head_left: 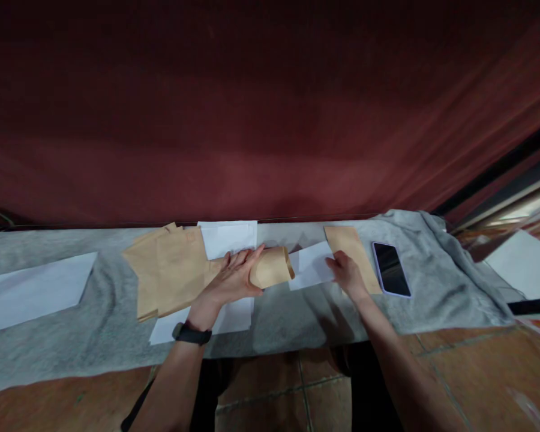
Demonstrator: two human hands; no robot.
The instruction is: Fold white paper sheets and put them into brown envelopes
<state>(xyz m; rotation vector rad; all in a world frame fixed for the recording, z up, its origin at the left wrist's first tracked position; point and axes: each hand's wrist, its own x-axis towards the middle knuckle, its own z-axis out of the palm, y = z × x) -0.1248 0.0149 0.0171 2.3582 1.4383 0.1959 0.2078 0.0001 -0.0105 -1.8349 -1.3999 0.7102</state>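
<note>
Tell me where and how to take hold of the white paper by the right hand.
Probably best to pinch the white paper by its right end, coming from the right: its left end faces the mouth of the bowed brown envelope, while the right end, where the right hand is, lies clear of it.

- Black wristband (193, 335) with rounded case circles the left wrist (203, 313).
- Left hand (234, 275), right hand (348, 276) and forearms (173, 384) are bare.
- Legwear (373, 384) appears black.
</note>
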